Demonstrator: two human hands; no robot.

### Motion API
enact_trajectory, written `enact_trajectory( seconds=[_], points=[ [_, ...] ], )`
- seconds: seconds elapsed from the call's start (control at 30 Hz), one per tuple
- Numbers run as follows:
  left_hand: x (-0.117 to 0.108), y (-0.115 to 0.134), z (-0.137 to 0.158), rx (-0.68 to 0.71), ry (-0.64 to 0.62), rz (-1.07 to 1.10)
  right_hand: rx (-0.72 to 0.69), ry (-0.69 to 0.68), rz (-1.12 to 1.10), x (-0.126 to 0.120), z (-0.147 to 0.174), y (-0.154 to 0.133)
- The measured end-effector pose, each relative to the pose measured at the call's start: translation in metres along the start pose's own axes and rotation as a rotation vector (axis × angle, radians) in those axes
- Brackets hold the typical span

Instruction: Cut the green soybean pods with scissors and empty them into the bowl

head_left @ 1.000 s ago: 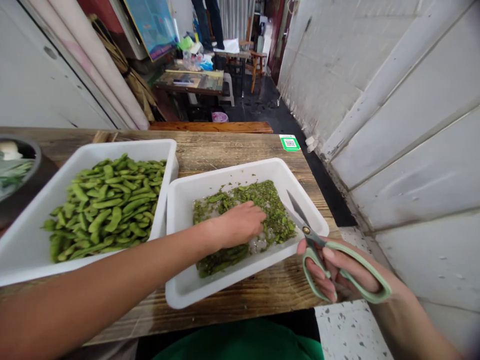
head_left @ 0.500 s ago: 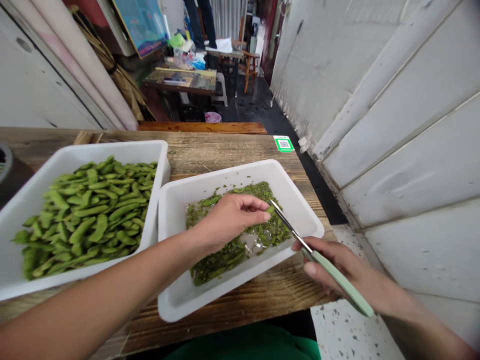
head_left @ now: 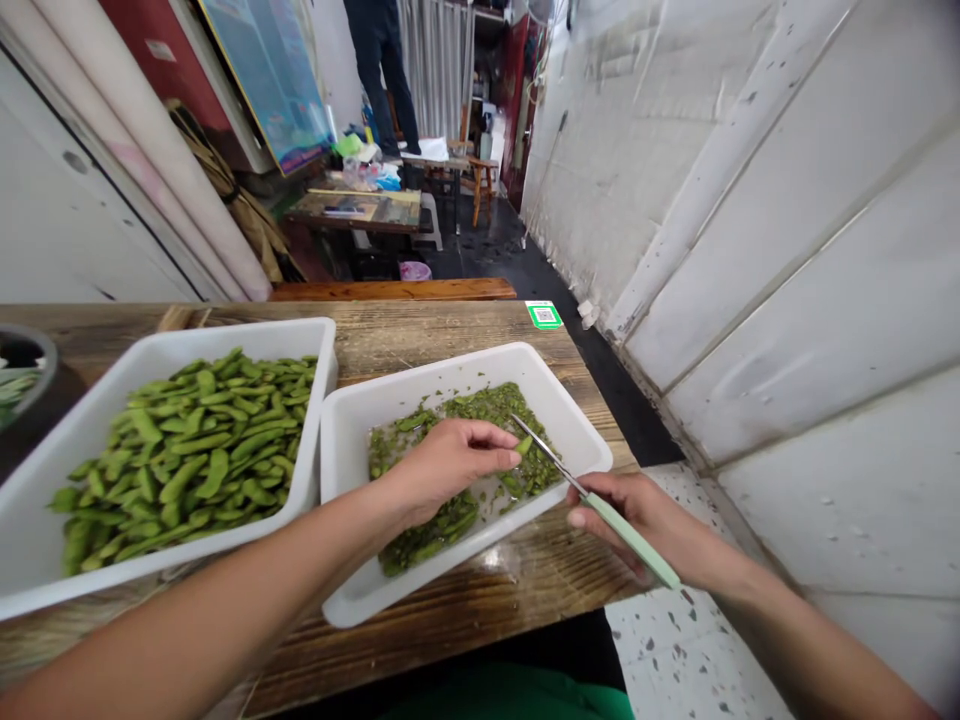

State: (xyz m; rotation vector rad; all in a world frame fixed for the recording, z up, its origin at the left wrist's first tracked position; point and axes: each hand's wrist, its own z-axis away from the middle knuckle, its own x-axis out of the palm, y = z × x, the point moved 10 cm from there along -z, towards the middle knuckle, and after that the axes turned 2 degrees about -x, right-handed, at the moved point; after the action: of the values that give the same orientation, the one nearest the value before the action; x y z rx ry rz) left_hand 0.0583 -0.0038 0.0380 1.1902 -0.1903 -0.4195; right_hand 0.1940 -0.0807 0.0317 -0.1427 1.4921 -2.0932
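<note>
Over the right-hand white tub [head_left: 352, 590], my left hand [head_left: 457, 462] pinches a green edamame pod [head_left: 523, 446] between thumb and fingers, its tip pointing right. My right hand [head_left: 619, 515] grips scissors [head_left: 630, 535] with pale green handles. The metal blades reach up and left beside the pod; whether they touch it I cannot tell. Below both hands, the tub holds cut green bits [head_left: 495, 405], some pods and a little water. My left forearm crosses in front of a second white tub [head_left: 328, 350], which is heaped with whole edamame pods [head_left: 202, 440].
The tubs stand on a wooden table [head_left: 420, 330]. A dark round pot [head_left: 30, 375] sits at the far left. A green QR-code card [head_left: 544, 315] lies at the back edge. Beyond are a bench [head_left: 390, 290] and a person's legs [head_left: 382, 80]; a pale wall [head_left: 787, 300] runs along the right.
The camera view has tilted up a little, so the room appears lower. The pod in my left hand now shows more clearly, and the scissors have turned slightly beside it.
</note>
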Motion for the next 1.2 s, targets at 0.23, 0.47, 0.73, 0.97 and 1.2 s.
enact_trajectory(
  seconds=[0.23,0.47,0.73,0.97,1.2],
  points=[
    [0.001,-0.003,-0.005,0.031,-0.063,0.056,-0.075,-0.111,-0.129,0.002,0.008,0.003],
    [-0.006,0.016,-0.018,0.288,-0.184,-0.669,-0.161,-0.072,-0.154,-0.003,0.017,0.002],
    [-0.019,0.024,-0.012,0.158,-0.17,-0.35,-0.168,-0.092,-0.143,0.004,0.023,0.0],
    [-0.044,0.019,-0.012,0.158,0.064,0.033,-0.186,-0.075,-0.199,0.008,0.019,-0.008],
    [-0.012,-0.008,0.005,-0.003,0.021,0.455,-0.149,-0.014,-0.202,0.014,0.007,-0.004]
  ],
)
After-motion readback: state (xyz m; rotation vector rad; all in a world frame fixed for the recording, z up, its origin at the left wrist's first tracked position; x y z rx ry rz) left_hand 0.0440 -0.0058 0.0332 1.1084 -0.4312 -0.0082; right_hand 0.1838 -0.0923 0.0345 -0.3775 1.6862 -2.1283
